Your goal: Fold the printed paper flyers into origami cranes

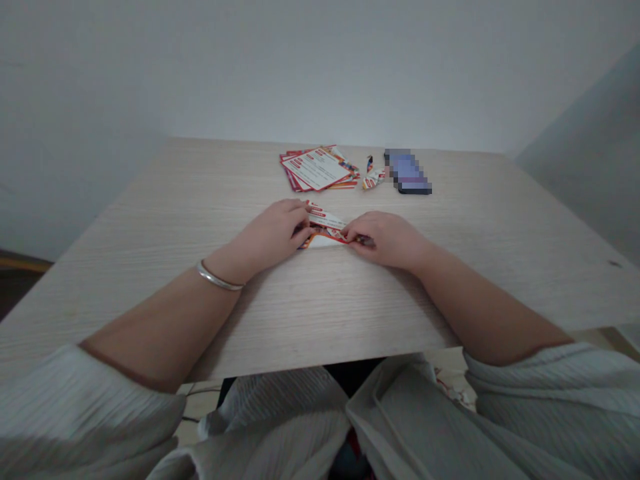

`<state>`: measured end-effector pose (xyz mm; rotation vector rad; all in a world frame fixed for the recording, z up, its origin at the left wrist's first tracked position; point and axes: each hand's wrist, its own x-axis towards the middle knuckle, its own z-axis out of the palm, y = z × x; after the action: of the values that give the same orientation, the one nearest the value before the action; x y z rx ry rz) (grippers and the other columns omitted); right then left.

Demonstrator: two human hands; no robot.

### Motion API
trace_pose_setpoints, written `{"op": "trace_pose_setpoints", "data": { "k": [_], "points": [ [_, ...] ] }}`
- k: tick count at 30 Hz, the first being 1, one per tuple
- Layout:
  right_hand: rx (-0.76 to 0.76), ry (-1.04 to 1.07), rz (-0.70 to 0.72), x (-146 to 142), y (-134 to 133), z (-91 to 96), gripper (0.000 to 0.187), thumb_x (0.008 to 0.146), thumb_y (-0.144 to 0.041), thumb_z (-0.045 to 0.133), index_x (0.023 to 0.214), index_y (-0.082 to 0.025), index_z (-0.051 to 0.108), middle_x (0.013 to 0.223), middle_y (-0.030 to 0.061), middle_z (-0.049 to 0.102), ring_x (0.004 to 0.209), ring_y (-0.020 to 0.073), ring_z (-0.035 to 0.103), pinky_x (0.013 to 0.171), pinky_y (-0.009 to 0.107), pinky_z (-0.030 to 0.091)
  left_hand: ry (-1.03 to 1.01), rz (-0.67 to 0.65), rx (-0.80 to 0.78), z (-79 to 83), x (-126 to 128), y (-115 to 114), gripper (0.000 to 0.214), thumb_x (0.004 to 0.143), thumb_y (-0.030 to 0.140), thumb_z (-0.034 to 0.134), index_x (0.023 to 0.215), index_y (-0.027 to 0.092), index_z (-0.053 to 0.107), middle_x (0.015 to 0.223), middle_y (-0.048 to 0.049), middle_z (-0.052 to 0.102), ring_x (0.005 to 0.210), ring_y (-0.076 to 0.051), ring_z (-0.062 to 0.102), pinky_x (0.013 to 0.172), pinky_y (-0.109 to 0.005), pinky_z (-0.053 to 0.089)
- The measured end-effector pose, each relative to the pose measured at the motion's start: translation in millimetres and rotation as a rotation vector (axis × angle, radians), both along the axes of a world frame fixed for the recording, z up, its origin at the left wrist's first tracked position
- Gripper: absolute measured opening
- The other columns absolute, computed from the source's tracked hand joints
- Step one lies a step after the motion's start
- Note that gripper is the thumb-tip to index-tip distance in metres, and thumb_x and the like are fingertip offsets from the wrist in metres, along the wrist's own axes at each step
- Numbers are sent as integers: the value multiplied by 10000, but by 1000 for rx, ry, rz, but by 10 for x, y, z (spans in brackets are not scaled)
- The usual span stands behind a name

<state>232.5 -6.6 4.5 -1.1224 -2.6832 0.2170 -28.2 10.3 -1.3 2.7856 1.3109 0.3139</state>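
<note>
On the bench [320, 313], left hand [273, 235] and right hand [389, 238] are pinching a part-folded leaflet [326, 230] flat, both grips closed on its ends. It's probably thin, floppy paper, creasing easily and best taken at the edges. At 12 o'clock, leaflet stack [317, 169]; at 1 o'clock, folded piece [374, 178] and phone [407, 175].

Curled left hand [273, 233] and right hand [390, 239] pinching; forearms [165, 320] lying flat.

table [150, 220]: matt pale wood | leaflet [325, 230]: glossy paper (printed) | bracelet [217, 280]: shiny metal
</note>
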Motion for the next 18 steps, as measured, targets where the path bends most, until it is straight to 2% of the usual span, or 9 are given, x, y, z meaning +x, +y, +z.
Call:
{"op": "trace_pose_setpoints", "data": {
  "k": [3,7,13,18],
  "points": [
    [5,-24,-80,-12,-27,17,244,989,-248,600,1145,-198,780,1066,85,820,958,241,729,815,330,472,20,44,-20,-22,-18,11,383,1036,339,415,1187,112,683,1285,-166,711,1201,-292,657,1086,-430,516],
    [31,-80,-149,-38,-67,60,310,1022,-287,569,1267,-243,754,1084,69,830,939,250,751,767,336,472,47,60,-5,-35,-32,24,353,1033,351,451,1167,122,685,1254,-156,731,1162,-297,670,1031,-421,527],
    [67,-84,-51,-59,-80,49,305,1033,-250,566,1243,-247,788,1250,58,805,1131,261,739,887,360,523,70,93,26,-28,-31,30,288,1016,340,506,1082,138,700,1148,-137,754,1064,-287,681,952,-398,530],
    [103,-24,13,-67,-37,-28,302,1024,-200,571,1221,-199,801,1270,85,796,1165,251,725,996,378,530,97,143,83,-22,-18,18,278,1023,331,508,1070,141,705,1135,-133,755,1083,-287,673,969,-393,512]
  ]
}}
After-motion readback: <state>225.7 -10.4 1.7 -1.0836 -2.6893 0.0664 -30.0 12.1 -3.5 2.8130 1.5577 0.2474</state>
